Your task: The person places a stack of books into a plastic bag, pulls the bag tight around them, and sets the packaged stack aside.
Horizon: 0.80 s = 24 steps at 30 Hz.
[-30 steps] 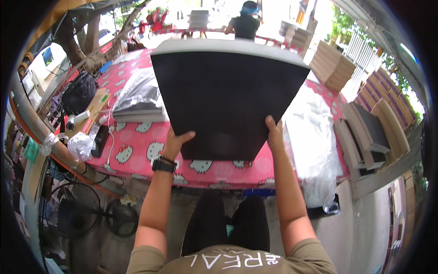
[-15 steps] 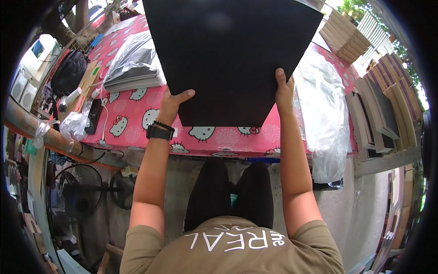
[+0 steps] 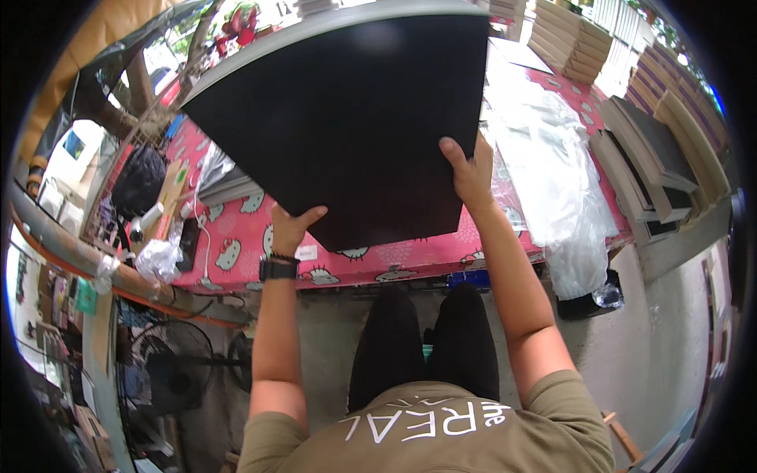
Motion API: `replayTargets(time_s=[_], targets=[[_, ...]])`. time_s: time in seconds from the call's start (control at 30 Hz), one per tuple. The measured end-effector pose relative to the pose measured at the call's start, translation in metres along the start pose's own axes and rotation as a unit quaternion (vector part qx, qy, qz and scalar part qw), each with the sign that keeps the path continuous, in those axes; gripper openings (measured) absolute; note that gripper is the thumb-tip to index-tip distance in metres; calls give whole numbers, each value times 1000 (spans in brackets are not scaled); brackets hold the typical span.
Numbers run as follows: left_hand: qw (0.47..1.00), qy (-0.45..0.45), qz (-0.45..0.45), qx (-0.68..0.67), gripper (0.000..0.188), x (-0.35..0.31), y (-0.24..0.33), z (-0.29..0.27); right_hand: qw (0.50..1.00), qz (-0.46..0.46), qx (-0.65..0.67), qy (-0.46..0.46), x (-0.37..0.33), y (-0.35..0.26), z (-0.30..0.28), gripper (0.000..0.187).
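A large black rectangular panel (image 3: 355, 126) with a pale grey far edge is held up, tilted, over the near part of the table. My left hand (image 3: 290, 227) grips its near left corner, thumb on the black face and fingers hidden beneath. On the right side, my right hand (image 3: 471, 173) clasps the edge with its thumb on top. Crumpled clear plastic sheeting (image 3: 544, 158) lies beside my right hand. Partly behind the panel on the left is a grey-edged stack (image 3: 227, 186) with clear plastic over it.
The table has a pink patterned cover (image 3: 410, 264). Thick dark-and-cream boards (image 3: 650, 162) stack at the right, with brown cartons (image 3: 572, 43) behind. A black bag (image 3: 139, 180), a power strip (image 3: 188, 240) and a cable are at the left. A fan (image 3: 177, 363) stands below left.
The black panel has swung its far end to the left and tilted, showing its pale far edge. Both hands keep hold; the right has shifted slightly left and the left slightly nearer. My view has shifted.
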<state>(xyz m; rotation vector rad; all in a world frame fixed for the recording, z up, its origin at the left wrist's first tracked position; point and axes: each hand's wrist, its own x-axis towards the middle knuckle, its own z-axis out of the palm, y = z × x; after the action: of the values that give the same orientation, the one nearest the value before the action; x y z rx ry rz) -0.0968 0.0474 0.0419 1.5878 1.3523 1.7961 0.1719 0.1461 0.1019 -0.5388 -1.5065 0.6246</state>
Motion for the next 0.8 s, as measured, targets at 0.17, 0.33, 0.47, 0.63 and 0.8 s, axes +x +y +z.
replayTargets(time_s=[0.17,0.33,0.47,0.63,0.8], targets=[[991,78,-31,-104,38,8,8,18,984,-72,-153,-64,70,-84,-2,62],[957,140,-202,-156,54,-14,-82,17,953,-211,-193,-97,86,-108,28,73],[918,135,-122,-353,61,-47,-80,49,929,-105,-313,-166,60,-91,36,78],[959,150,-82,-226,63,-53,-61,15,953,-90,-243,-157,56,-86,42,79],[985,104,-79,-116,52,-13,-15,-27,991,-53,-100,-67,43,-52,38,71]])
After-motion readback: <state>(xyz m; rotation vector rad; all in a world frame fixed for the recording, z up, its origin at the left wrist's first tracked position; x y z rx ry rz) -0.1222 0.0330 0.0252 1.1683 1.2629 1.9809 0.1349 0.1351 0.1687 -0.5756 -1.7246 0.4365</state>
